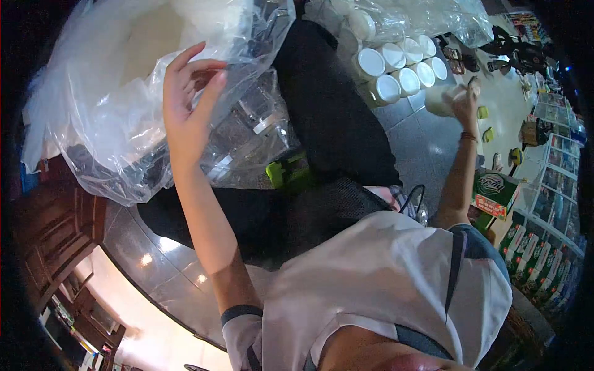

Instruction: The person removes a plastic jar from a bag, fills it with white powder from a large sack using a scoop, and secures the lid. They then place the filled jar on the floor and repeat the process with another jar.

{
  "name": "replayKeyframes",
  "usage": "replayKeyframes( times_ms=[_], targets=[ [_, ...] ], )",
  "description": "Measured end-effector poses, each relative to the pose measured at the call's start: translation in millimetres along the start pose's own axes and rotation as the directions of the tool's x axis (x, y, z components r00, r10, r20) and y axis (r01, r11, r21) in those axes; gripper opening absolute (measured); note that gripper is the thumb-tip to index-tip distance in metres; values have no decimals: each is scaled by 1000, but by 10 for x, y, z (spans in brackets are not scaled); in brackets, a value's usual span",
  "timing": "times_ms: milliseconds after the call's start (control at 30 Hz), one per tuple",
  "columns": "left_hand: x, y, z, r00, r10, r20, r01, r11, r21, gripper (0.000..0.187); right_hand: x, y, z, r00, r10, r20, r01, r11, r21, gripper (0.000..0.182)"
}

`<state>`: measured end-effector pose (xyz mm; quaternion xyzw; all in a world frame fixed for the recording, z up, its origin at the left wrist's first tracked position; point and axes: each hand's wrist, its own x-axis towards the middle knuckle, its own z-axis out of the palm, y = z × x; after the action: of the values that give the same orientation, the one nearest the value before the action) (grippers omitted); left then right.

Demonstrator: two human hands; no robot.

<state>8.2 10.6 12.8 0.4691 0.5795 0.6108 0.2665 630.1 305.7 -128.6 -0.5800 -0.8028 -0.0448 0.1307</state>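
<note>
My left hand is raised over a big clear plastic bag, its fingers apart and slightly curled, with nothing in them. Below it, several clear plastic jars lie partly covered by the bag's edge. On the right, my right hand is wrapped round a pale, see-through jar, which is smeared by motion. This jar is just beside a group of white-lidded jars standing upright in rows on the tiled floor.
Another clear plastic bag lies behind the lidded jars. My legs in black trousers spread between the two sides. A green object sits between them. Printed cartons and glass shelves stand at right, dark wooden furniture at left.
</note>
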Motion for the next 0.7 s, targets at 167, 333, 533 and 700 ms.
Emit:
replayKeyframes(
  times_ms=[167, 333, 533, 700],
  targets=[
    [-81, 1, 63, 994, -5, -107, 3, 1000, -18, 42, -1046, 73, 912, 900, 414, 139, -419, 908, 14, 85],
    [-444, 19, 80, 968, -20, -249, 22, 1000, 4, 41, -1828, 66, 1802, 822, 421, 384, -508, 847, 157, 88],
    [-964, 342, 142, 886, -132, -445, 148, 989, 1, 45, -2966, -450, 2288, 825, 539, 171, -554, 831, 55, 100],
    [-1113, 419, 172, 846, -186, -499, 201, 979, -24, 49, -2635, -646, 2134, 318, 860, 399, -948, 277, 159, 106]
  ],
)
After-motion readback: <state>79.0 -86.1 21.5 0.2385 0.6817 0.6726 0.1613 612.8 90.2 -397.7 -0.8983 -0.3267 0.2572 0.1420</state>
